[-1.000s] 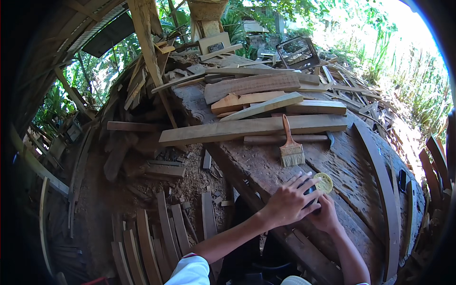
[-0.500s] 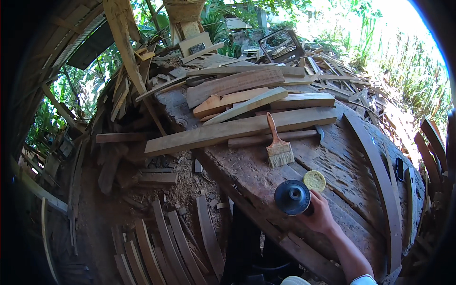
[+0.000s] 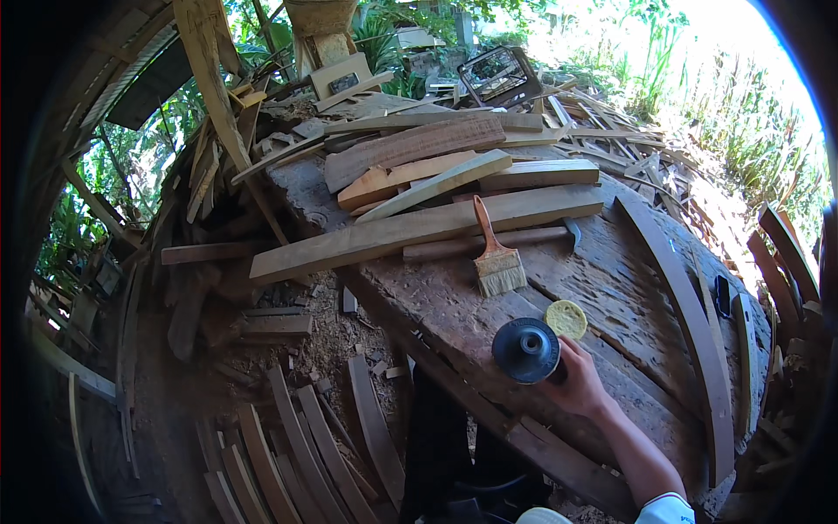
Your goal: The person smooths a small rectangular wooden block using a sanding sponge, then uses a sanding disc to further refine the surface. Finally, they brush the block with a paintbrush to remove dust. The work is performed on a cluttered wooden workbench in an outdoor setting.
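Note:
Over the near part of the rough wooden workbench (image 3: 454, 319), my right hand (image 3: 578, 382) is closed around a dark blue-black round object (image 3: 526, 349). Seen from above, that object has a wide rounded top and a small raised centre, like a bottle's neck; its exact kind is unclear. Just behind my fingers lies a pale yellow round disc (image 3: 566, 320). A wide paintbrush (image 3: 498, 262) with a reddish-brown handle rests farther back, its pale bristles toward me. Its handle leans across a hammer-like tool (image 3: 489, 243) with a wooden handle and metal head. My left hand is out of view.
Several boards (image 3: 419, 227) are stacked across the bench's far half. A long curved dark plank (image 3: 685, 323) runs along its right side. Curved wood strips (image 3: 297, 445) stand at the lower left, near shavings and offcuts (image 3: 332, 323). A black crate (image 3: 499, 77) sits on the far scrap pile.
The whole view has shifted slightly, so the bench and its things appear farther left and higher. My right hand keeps its hold on the dark round object.

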`<state>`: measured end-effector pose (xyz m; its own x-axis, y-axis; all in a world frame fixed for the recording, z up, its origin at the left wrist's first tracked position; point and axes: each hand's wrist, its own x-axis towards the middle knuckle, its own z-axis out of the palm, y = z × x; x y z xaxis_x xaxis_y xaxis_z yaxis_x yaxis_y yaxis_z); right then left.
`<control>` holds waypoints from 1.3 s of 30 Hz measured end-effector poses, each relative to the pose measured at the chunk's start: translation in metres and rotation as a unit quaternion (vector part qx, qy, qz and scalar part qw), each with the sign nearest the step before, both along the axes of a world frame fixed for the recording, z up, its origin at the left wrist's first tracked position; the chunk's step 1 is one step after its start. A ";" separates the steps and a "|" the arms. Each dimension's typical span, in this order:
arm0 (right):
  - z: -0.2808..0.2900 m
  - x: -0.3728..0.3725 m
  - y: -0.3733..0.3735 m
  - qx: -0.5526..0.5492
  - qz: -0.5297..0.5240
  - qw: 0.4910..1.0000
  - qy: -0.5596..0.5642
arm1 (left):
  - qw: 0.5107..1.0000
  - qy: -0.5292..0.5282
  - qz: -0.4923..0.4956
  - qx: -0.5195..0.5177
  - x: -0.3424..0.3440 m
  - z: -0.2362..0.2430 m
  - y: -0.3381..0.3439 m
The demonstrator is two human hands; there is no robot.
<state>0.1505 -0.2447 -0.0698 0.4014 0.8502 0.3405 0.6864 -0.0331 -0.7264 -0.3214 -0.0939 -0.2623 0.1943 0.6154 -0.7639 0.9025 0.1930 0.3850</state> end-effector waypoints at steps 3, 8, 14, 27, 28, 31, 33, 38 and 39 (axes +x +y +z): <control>0.000 0.001 0.000 -0.007 -0.004 1.000 -0.001 | 1.000 -0.006 -0.001 0.005 -0.004 -0.001 -0.001; -0.002 0.000 -0.003 -0.012 -0.003 1.000 0.002 | 1.000 -0.011 -0.009 0.002 -0.004 0.000 -0.008; 0.002 0.000 -0.001 0.001 0.003 1.000 -0.010 | 0.999 0.015 -0.043 -0.011 -0.008 0.009 -0.009; 0.002 -0.002 0.001 0.002 0.002 1.000 0.013 | 0.673 -0.490 -0.161 0.529 0.197 0.244 0.079; 0.004 -0.002 0.000 -0.004 0.002 1.000 0.019 | 0.653 -0.507 -0.231 0.512 0.221 0.265 0.063; 0.008 -0.002 -0.001 -0.006 -0.012 1.000 -0.004 | 0.564 -0.476 -0.413 0.535 0.296 0.282 0.025; 0.004 -0.003 0.000 0.003 -0.013 1.000 -0.023 | 0.565 -0.446 -0.449 0.529 0.325 0.261 0.015; 0.001 0.001 0.002 -0.006 -0.012 1.000 0.010 | 0.595 -0.452 -0.472 0.468 0.350 0.237 0.033; 0.002 0.000 0.001 -0.024 -0.015 0.999 0.031 | 0.606 -0.457 -0.472 0.448 0.350 0.239 0.035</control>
